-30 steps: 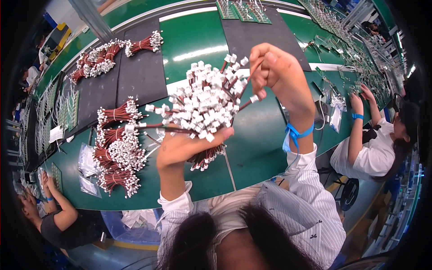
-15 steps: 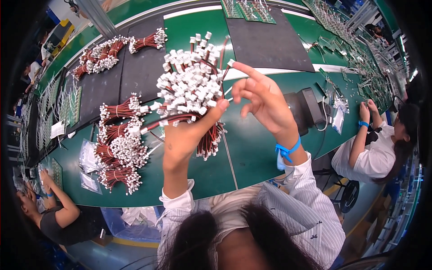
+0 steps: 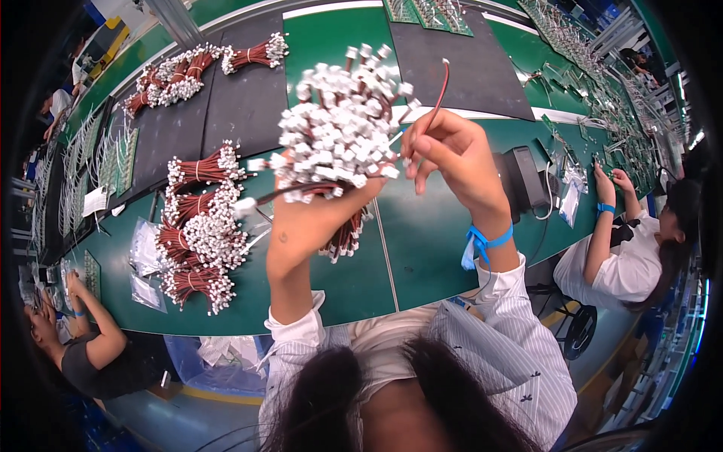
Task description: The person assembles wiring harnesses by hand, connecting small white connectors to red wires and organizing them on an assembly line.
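Observation:
My left hand (image 3: 301, 226) is wrapped round a thick bunch of red-and-black cables (image 3: 343, 124) with white connectors crowded at the top. Below the fist, more connector ends of that bunch hang over the green bench. Just right of the bunch, my right hand (image 3: 456, 154) pinches a single red-and-black cable (image 3: 443, 87), its upper end standing clear above the fingers. A blue band (image 3: 486, 245) circles my right wrist. Tied bundles of similar cables (image 3: 197, 233) lie stacked on the bench to the left of my left hand.
Further tied cable bundles (image 3: 177, 79) rest on black mats (image 3: 248, 94) at the far left. A black device (image 3: 523, 181) stands right of my right hand. Circuit boards (image 3: 429, 15) lie at the back. Co-workers sit at the left and right, one in a white shirt (image 3: 621, 260).
My right hand, open beside the bunch before, now pinches one cable a little to the right of it. The bunch in my left hand has shifted slightly right and up.

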`<state>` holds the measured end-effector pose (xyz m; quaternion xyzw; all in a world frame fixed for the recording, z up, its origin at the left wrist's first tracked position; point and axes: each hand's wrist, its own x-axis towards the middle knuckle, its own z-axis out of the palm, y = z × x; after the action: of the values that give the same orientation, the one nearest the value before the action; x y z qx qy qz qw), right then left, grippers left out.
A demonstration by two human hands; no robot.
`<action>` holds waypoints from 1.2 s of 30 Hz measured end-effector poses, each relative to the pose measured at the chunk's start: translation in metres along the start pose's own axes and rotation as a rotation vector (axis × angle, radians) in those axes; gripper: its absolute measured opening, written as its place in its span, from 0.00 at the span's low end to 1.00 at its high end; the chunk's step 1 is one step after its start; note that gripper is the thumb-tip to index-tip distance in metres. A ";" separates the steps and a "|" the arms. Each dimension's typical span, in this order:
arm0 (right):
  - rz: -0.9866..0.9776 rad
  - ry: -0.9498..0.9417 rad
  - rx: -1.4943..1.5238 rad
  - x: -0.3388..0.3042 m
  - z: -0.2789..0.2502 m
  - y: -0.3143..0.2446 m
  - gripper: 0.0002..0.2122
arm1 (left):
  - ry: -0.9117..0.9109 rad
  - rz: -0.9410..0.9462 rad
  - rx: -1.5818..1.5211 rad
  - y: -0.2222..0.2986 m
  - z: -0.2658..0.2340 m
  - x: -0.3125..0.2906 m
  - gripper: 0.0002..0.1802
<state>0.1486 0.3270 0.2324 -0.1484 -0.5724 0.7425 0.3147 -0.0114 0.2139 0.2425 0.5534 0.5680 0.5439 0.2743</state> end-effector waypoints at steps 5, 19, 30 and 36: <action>0.137 0.035 -0.071 0.001 -0.025 0.057 0.05 | 0.180 -0.052 -0.208 0.016 -0.015 0.000 0.05; -0.162 0.024 -0.897 0.008 -0.029 0.140 0.04 | 0.348 -0.028 -0.408 0.005 -0.039 -0.004 0.12; -0.270 -0.084 -1.038 0.014 -0.027 0.129 0.03 | 0.277 -0.120 -0.396 0.008 -0.039 -0.004 0.18; -0.365 -0.090 -1.217 0.012 -0.026 0.134 0.04 | 0.320 -0.112 -0.411 0.007 -0.038 -0.004 0.19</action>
<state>0.1148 0.3344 0.1002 -0.1693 -0.9206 0.2244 0.2709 -0.0425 0.1968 0.2571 0.3607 0.5114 0.7124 0.3175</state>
